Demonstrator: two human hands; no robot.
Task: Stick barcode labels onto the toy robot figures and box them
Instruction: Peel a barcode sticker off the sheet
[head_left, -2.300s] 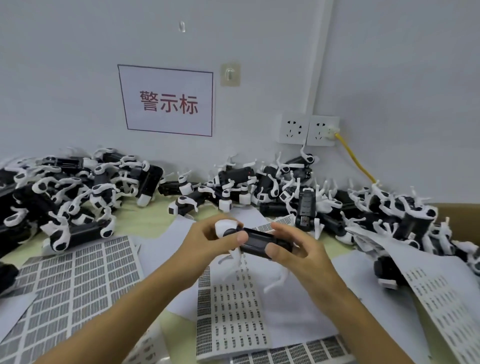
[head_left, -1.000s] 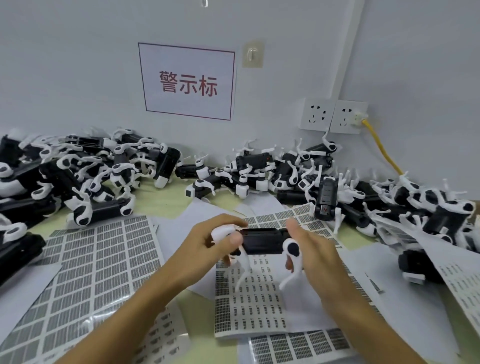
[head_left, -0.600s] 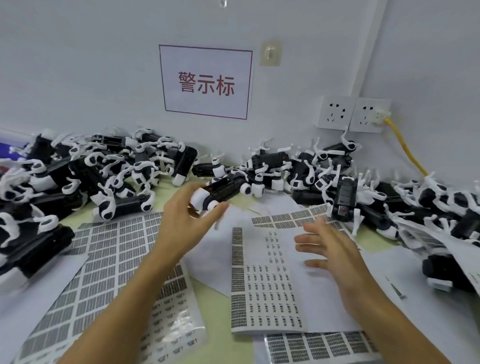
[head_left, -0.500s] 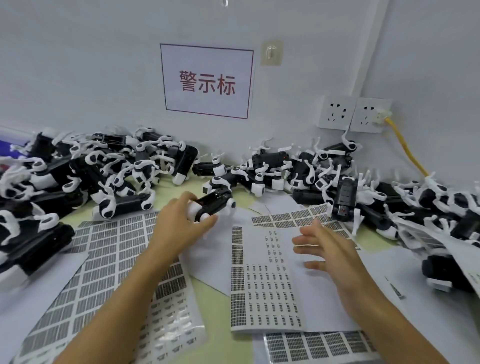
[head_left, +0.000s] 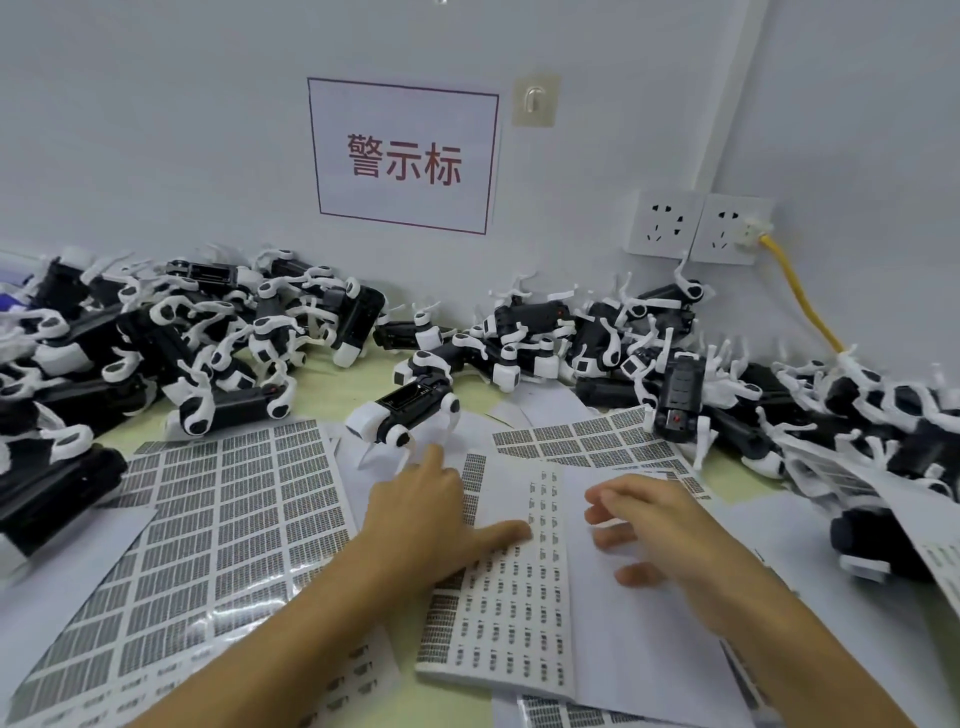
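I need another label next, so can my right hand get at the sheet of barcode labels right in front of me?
Probably yes. The right hand hangs open just over the label sheet, holding nothing, and nothing lies between them.

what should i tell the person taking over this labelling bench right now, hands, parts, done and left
Left hand: empty, open, thumb on the barcode label sheet.
Right hand: empty, open, over the same sheet.
Toy robot figure stands free on the table just beyond the left hand; whether it is labelled cannot be told.
Heaps of figures along the wall, left pile and right pile.
Large label sheet lies at left.
Left: peel a label, stick it on a figure, box them. No box in view.
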